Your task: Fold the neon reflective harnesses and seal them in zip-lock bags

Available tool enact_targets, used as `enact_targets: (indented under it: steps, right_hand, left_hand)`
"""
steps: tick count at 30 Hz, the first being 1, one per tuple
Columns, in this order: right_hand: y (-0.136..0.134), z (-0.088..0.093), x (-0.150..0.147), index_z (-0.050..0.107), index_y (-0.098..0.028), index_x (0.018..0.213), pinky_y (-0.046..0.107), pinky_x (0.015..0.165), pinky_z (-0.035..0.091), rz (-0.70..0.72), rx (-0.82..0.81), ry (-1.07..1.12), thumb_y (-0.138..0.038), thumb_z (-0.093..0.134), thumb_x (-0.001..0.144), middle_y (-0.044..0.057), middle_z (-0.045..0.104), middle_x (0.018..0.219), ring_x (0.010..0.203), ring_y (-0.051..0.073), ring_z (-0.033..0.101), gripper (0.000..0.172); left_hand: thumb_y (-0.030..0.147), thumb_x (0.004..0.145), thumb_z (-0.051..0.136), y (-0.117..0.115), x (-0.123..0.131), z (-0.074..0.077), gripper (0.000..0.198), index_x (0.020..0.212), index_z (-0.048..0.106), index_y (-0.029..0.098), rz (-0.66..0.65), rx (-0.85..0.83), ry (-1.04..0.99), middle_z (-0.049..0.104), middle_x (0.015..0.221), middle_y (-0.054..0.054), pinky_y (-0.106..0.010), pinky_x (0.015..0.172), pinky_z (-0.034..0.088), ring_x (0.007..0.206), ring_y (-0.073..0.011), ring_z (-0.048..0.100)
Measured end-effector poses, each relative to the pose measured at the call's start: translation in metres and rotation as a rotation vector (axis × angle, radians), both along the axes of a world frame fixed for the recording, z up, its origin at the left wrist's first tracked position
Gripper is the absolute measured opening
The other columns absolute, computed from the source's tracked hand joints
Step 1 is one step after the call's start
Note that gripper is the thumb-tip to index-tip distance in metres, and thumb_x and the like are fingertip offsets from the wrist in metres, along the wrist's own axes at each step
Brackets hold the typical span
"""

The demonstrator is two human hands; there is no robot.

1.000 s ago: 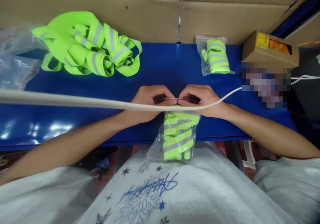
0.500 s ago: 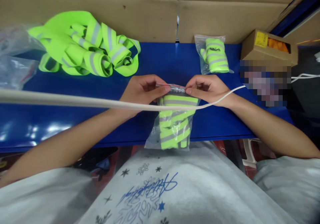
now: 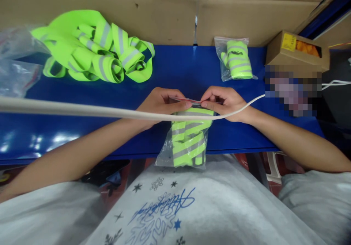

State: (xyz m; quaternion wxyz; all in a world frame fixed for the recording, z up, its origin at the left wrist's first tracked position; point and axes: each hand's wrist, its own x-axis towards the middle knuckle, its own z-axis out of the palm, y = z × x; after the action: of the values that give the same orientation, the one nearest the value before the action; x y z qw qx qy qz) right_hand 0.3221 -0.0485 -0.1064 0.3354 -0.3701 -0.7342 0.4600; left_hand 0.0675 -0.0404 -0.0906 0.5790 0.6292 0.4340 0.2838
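Observation:
A clear plastic bag (image 3: 186,142) stuffed with neon yellow reflective bands hangs over the near edge of the blue table (image 3: 82,131). My left hand (image 3: 160,104) and my right hand (image 3: 225,100) both pinch the bag's top strip between thumb and fingers, close together at the middle. The bag's lower end rests against my white shirt. A white cable (image 3: 82,110) runs across in front of my hands.
A loose heap of neon reflective bands (image 3: 93,49) lies at the back left. A second filled bag (image 3: 236,59) lies at the back right beside a cardboard box (image 3: 297,51). Empty clear bags (image 3: 15,66) sit at the far left. A cardboard wall stands behind.
My hands first spread apart along the bag's top strip and lifted it farther onto the table, then drew together again. The bag shifted slightly left.

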Motion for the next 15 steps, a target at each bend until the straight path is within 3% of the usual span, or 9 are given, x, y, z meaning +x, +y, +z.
enact_targets:
  steps: [6,11,15]
  right_hand:
    - [0.004,0.002,0.001,0.068,-0.016,0.087,0.023,0.052,0.034,0.004,-0.085,0.035,-0.066,0.081,0.089,-0.001,0.059,0.069,0.06,0.009,0.047,0.051]
    - [0.01,0.002,0.007,0.045,-0.02,0.067,0.025,0.051,0.021,-0.09,0.066,-0.034,-0.071,0.072,0.093,-0.005,0.035,0.06,0.056,0.008,0.028,0.063]
    - [0.011,0.001,0.01,0.042,-0.021,0.067,0.027,0.052,0.022,-0.104,0.119,-0.08,-0.07,0.07,0.096,-0.005,0.034,0.061,0.057,0.009,0.028,0.064]
  left_hand:
    - [0.045,0.077,0.093,-0.005,-0.002,0.003,0.025,0.078,0.08,0.023,0.049,0.021,-0.046,0.073,0.082,-0.003,-0.026,0.061,0.044,0.071,-0.0148,0.06]
    - [0.049,0.071,0.095,0.003,-0.001,0.002,0.031,0.079,0.08,0.023,0.135,-0.051,-0.081,0.074,0.08,-0.004,-0.026,0.059,0.047,0.07,-0.0158,0.061]
    - [0.053,0.07,0.094,0.011,-0.002,-0.004,0.036,0.083,0.081,0.021,0.117,-0.109,-0.04,0.071,0.073,-0.005,-0.026,0.054,0.043,0.062,-0.0152,0.059]
